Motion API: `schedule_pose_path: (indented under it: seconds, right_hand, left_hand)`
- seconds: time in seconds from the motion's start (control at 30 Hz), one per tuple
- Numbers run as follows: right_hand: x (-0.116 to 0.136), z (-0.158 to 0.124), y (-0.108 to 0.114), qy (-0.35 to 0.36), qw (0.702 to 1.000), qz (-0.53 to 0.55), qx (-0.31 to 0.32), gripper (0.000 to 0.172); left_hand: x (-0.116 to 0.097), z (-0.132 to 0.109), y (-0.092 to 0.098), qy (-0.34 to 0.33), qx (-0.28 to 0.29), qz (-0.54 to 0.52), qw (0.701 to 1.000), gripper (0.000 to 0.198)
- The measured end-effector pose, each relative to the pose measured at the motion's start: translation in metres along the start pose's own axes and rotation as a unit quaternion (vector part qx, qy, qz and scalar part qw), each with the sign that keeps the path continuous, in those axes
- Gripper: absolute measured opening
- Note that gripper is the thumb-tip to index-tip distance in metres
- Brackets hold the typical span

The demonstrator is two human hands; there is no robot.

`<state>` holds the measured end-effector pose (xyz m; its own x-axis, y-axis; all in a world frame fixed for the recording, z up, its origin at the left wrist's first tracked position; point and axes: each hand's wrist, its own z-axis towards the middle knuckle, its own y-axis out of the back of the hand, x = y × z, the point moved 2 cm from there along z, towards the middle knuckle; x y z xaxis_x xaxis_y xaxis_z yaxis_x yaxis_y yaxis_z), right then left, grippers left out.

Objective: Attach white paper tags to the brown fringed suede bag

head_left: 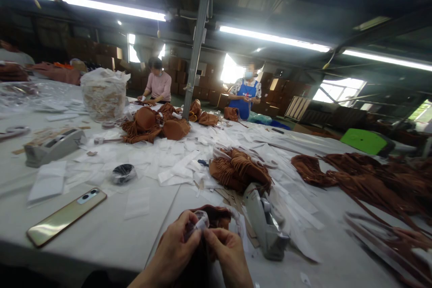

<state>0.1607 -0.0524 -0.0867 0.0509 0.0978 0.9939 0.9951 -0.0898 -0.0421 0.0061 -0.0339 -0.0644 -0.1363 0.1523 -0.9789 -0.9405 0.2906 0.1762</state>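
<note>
At the table's front edge, my left hand [178, 245] pinches a bunched piece of white, partly see-through wrapping [201, 220] between thumb and fingers. Close beside it my right hand [230, 252] is closed, thumb against forefinger, at the lower edge of the same wrapping. What exactly its fingertips hold is too small to make out. Below and behind both hands lies a dark brown bag [219, 216], its opening towards the far side and its lower part in shadow. To the right of my right hand stands a grey tape dispenser [265, 222].
Brown fringed bags [239, 168] lie beyond the dispenser, more brown pieces [364, 180] to the right. A phone [67, 216], a tape roll [123, 173] and another tape dispenser [54, 145] are on the left. White paper scraps cover the middle. Two people work across the table.
</note>
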Motion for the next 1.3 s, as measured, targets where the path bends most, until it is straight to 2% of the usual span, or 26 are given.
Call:
schedule_pose_path:
  seconds: [0.27, 0.4, 0.47, 0.57, 0.63, 0.77, 0.93, 1.1, 1.17, 1.3]
  right_hand:
    - [-0.005, -0.001, -0.008, 0.011, 0.997, 0.053, -0.054, 0.064]
    - [-0.003, -0.001, -0.011, 0.033, 0.997, 0.073, -0.022, 0.068]
    - [0.004, -0.002, -0.013, 0.069, 0.995, 0.067, -0.014, 0.066]
    - [0.01, -0.003, -0.018, 0.104, 0.994, 0.04, 0.02, 0.052]
    - [0.009, -0.004, -0.022, 0.119, 0.992, 0.023, 0.023, 0.045]
    - [0.004, -0.005, -0.029, 0.175, 0.984, -0.006, -0.027, 0.043]
    - [0.0, -0.003, -0.03, 0.157, 0.987, -0.033, -0.028, 0.043]
    - [0.002, -0.012, -0.027, 0.158, 0.97, -0.069, -0.173, 0.045]
    - [0.006, -0.018, -0.035, 0.159, 0.97, -0.06, -0.172, 0.045]
    - [0.016, -0.027, -0.059, 0.159, 0.979, -0.013, -0.124, 0.05]
  left_hand:
    - [0.004, -0.001, -0.003, 0.015, 0.026, -0.113, 0.993, 0.024]
    - [0.001, 0.0, -0.002, 0.019, 0.046, -0.129, 0.99, 0.032]
    - [-0.001, 0.001, 0.0, 0.009, 0.08, -0.12, 0.99, 0.038]
    - [-0.005, 0.001, 0.002, -0.01, 0.124, -0.124, 0.984, 0.047]
    - [-0.006, 0.0, 0.002, 0.014, 0.127, -0.149, 0.981, 0.053]
    - [-0.005, -0.004, 0.002, 0.086, 0.062, -0.211, 0.972, 0.06]
    - [-0.006, -0.001, 0.005, 0.047, 0.043, -0.24, 0.969, 0.054]
    - [-0.006, 0.006, 0.011, 0.065, -0.06, -0.233, 0.969, 0.059]
    - [-0.005, 0.005, 0.009, 0.049, -0.085, -0.211, 0.972, 0.057]
    - [0.004, -0.002, 0.005, 0.01, -0.125, -0.138, 0.982, 0.051]
